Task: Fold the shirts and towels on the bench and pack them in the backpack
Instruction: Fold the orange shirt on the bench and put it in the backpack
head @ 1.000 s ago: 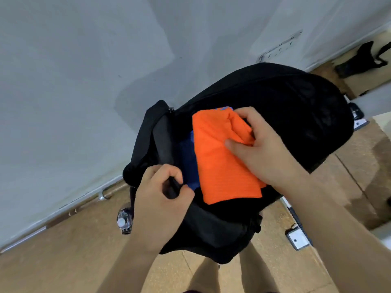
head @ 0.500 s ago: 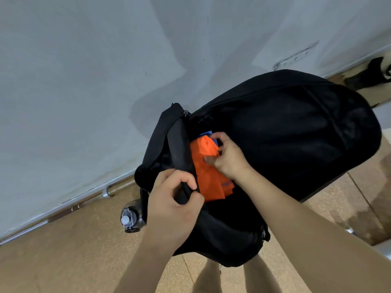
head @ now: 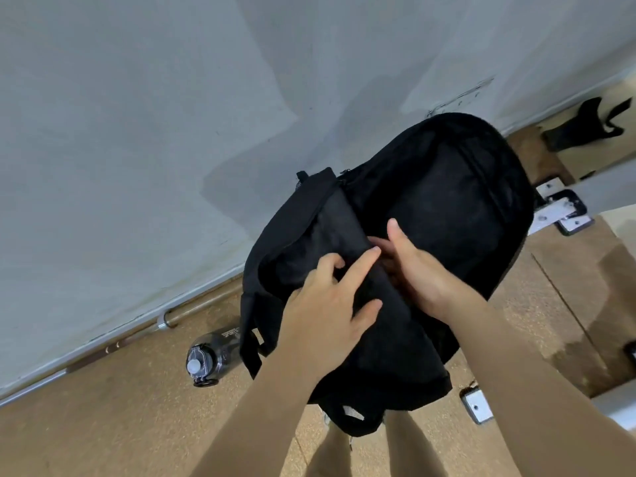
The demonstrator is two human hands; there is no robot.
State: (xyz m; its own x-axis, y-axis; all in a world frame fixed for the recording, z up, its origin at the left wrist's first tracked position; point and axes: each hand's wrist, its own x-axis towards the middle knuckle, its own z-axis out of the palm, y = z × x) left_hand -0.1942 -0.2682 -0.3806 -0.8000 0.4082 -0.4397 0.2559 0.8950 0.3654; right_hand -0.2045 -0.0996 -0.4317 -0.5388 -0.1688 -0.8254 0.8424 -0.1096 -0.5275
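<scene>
Looking down, we see a cork-brown floor (head: 103, 425) meeting a pale wall (head: 137, 132), the black backpack (head: 447, 208) upright between. Our left hand (head: 330, 304) lies fingers spread on its flap; our right hand (head: 418, 270) reaches inside, fingers hidden.

Orange shirt gone inside backpack (head: 447, 208); left hand (head: 330, 304) released strap, fingers spread.

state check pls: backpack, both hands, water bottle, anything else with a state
backpack: main compartment open, no clothing visible inside
left hand: fingers spread, holding the front panel at the opening
right hand: fingers reaching into the opening, thumb outside
water bottle: lying on the floor beside the backpack, lid closed
</scene>
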